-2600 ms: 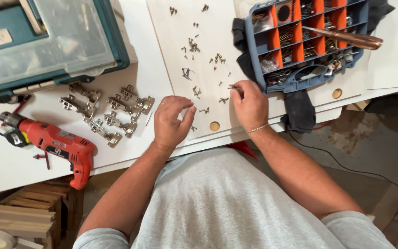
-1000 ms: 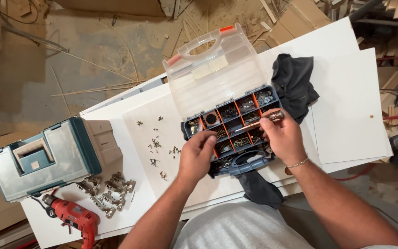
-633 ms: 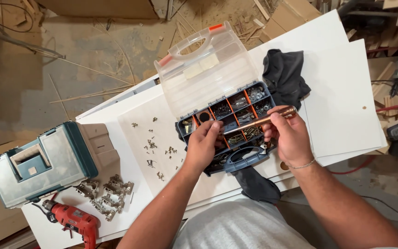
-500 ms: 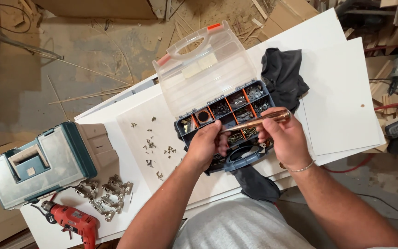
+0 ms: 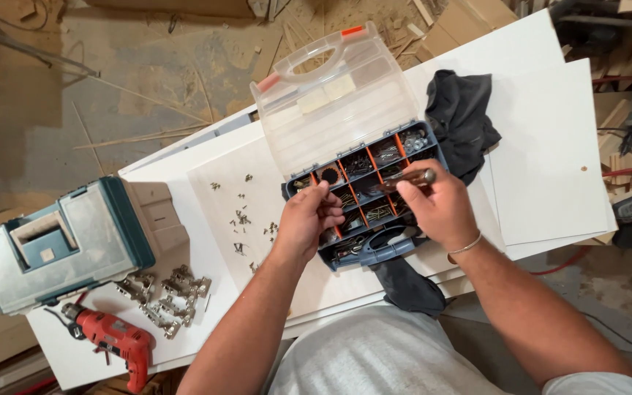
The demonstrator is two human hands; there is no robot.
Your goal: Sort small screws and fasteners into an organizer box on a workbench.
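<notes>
A blue organizer box [image 5: 352, 257] with orange dividers lies open on the white panel, its clear lid [image 5: 338, 102] tipped back. Small screws and fittings fill its compartments. My right hand [image 5: 439, 211] hovers over the box's right half, shut on a slim brown-handled tool [image 5: 408, 178] that points left. My left hand [image 5: 307, 221] rests on the box's left compartments with fingertips pinched together; anything between them is hidden.
Loose screws [image 5: 240, 218] are scattered on the white panel [image 5: 550, 161] left of the box. Metal hinges [image 5: 166, 296], a red drill [image 5: 115, 340] and a teal toolbox [image 5: 60, 245] sit at the left. A dark cloth [image 5: 462, 121] lies behind and under the box.
Both hands left the loose screws and came to the organizer. My right hand picked up the brown-handled tool that lay across the box. My left hand's fingertips closed over the left compartments.
</notes>
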